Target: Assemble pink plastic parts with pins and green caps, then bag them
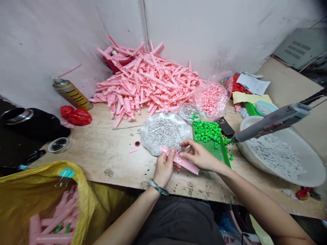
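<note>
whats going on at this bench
A person holds one pink plastic piece over the bench: the left hand grips one end, the right hand pinches it further along. Behind lie a pile of pink pieces, a bag of small metal parts and a green tray of green caps.

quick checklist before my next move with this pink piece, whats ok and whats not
1. Pink piece gripped by left hand and right hand: ok.
2. Piece held over the table edge, above the wood: ok.
3. Green parts stocked in the tray beside the right hand: ok.
4. Bag of metal bits lying open just beyond the hands: ok.
5. Powered driver hanging to the right, untouched: ok.
6. Anything seated in the piece: cannot tell, fingers cover it.
</note>
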Demonstrator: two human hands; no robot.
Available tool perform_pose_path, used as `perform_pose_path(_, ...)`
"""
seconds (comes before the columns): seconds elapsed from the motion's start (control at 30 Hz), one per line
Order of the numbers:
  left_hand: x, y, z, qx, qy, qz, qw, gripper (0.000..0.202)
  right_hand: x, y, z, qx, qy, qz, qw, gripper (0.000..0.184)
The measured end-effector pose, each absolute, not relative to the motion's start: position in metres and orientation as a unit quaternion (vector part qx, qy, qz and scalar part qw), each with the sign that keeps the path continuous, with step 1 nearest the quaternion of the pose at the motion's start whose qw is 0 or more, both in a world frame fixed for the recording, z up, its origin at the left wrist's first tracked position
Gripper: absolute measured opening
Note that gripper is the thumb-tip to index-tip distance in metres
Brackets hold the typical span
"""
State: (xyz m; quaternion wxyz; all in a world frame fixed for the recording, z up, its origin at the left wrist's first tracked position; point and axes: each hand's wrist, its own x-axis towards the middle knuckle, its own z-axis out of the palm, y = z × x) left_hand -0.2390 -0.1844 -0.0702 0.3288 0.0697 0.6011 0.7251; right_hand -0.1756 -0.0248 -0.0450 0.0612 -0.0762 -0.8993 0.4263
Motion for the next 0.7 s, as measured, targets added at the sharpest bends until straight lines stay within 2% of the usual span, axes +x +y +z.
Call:
perform_pose_path(0.07, -0.237, -0.184, -0.071, 0.027, 0.577, 0.739, 0.347, 0.049, -0.190, -0.006, -0.050, -0.097, -0.941, 0.312, 0.093, 0.015)
perform_pose_path(0.17, -0.234, -0.180, -0.069, 0.009, 0.559, 0.748, 0.358, 0.049, -0.213, 0.013, -0.057, -0.092, -0.984, 0.106, 0.109, 0.018)
perform_pose_path(0.27, -0.235, -0.178, -0.065, 0.006, 0.554, 0.751, 0.359, 0.049, -0.226, 0.015, -0.062, -0.073, -0.993, 0.048, 0.083, 0.020)
perform_pose_path(0.33, -0.238, -0.178, -0.064, -0.006, 0.548, 0.757, 0.356, 0.049, -0.224, 0.007, -0.059, -0.083, -0.986, 0.091, 0.114, 0.019)
perform_pose_path(0.5, -0.244, -0.176, -0.065, -0.023, 0.537, 0.769, 0.346, 0.040, -0.193, -0.026, -0.041, -0.019, -0.900, 0.389, 0.196, 0.007)
perform_pose_path(0.57, -0.244, -0.173, -0.068, -0.013, 0.537, 0.770, 0.344, 0.037, -0.182, -0.040, -0.038, 0.001, -0.881, 0.425, 0.207, 0.009)
perform_pose_path(0.7, -0.240, -0.168, -0.073, 0.007, 0.542, 0.768, 0.341, 0.034, -0.170, -0.053, -0.044, -0.001, -0.883, 0.401, 0.245, 0.011)
